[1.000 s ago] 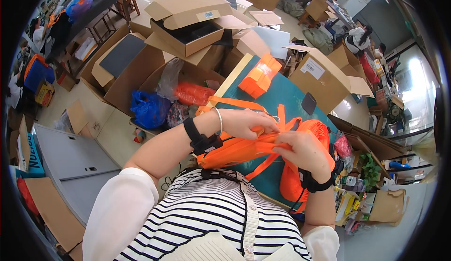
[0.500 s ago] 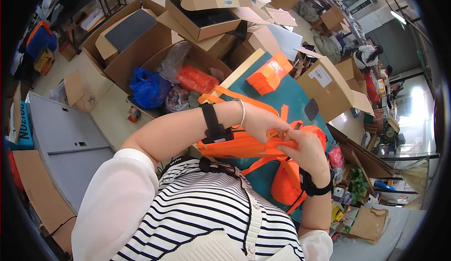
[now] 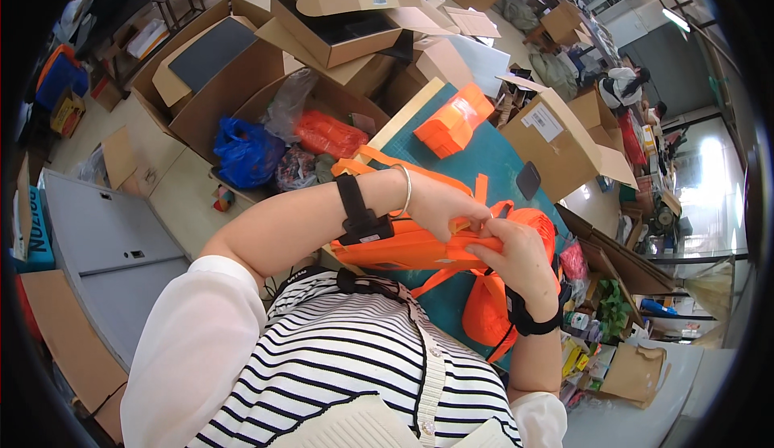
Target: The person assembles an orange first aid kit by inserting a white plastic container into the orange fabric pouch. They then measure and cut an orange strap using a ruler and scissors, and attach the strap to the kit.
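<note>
A bright orange fabric piece with straps (image 3: 395,253), perhaps a life jacket, lies across the green-topped table (image 3: 501,158) in front of my body. My left hand (image 3: 446,213) is closed on an edge of this fabric, fingertips pinched together. Beside it, my right hand (image 3: 518,256) grips the same fabric, its thumb and fingers meeting my left fingertips. Whatever small part lies between the fingertips is hidden. Below my right hand rests a rounded orange bundle (image 3: 484,315) with a black cord. Farther back on the table sits a folded orange packet (image 3: 454,122).
Open cardboard boxes (image 3: 334,41) crowd the far side. A blue plastic bag (image 3: 244,154) and a red bag (image 3: 330,135) lie in a large carton. Another open box (image 3: 556,130) stands right of the table, a grey cabinet (image 3: 121,242) to the left. Other people (image 3: 622,87) are at far right.
The whole scene has shifted slightly left in the view. Both hands keep their pinch on the orange fabric, with hardly any movement relative to it.
</note>
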Tool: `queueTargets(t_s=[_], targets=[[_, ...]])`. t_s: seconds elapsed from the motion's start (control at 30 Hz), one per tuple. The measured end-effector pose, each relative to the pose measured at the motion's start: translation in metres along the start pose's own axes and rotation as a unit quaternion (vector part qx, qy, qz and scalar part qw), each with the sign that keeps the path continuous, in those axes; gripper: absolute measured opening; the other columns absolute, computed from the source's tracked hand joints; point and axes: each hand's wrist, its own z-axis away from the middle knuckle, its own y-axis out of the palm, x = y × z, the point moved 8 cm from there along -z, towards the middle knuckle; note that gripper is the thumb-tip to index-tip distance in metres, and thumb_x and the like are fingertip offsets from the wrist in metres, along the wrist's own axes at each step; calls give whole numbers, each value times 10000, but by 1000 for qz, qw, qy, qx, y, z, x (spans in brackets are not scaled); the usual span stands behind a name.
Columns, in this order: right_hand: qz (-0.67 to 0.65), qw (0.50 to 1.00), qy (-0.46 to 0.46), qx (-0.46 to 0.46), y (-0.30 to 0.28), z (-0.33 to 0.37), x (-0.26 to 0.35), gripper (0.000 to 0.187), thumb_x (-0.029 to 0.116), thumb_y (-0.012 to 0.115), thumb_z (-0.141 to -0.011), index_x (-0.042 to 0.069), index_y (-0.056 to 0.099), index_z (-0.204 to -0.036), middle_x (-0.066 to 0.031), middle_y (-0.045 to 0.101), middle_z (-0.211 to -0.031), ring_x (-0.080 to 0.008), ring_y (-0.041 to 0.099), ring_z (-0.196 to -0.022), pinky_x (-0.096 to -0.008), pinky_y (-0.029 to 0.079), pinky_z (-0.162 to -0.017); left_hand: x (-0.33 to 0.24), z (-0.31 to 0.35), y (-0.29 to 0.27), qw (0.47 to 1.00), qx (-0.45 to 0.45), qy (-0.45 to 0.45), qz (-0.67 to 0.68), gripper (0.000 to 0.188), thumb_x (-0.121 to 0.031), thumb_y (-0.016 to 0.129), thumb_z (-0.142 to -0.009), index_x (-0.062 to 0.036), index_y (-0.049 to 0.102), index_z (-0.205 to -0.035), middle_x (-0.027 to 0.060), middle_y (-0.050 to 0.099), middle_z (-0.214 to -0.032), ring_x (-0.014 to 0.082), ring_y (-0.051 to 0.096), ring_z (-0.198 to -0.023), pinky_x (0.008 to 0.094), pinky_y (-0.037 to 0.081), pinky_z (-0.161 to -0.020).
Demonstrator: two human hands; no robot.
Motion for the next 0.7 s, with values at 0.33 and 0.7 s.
queueTargets(t_s=[0.33, 0.7], targets=[[12, 1000, -5, -18, -1, 0, 1, 199, 216, 722, -721, 64, 617, -795, -110, 633, -741, -291, 620, -691, -368, 478, -615, -4, 2, -1, 999, -32, 8, 6, 378, -3, 589, -738, -71, 494, -1097, 85, 550, -1078, 283, 530, -1041, 377, 432, -882], [-32, 999, -6, -11, -1, 2, -7, 206, 191, 727, -726, 53, 597, -808, -91, 610, -699, -259, 594, -638, -347, 463, -582, -3, 0, 2, 998, -60, 26, 3, 442, 52, 557, -727, -60, 499, -1151, 112, 553, -1060, 287, 540, -1029, 366, 440, -886]])
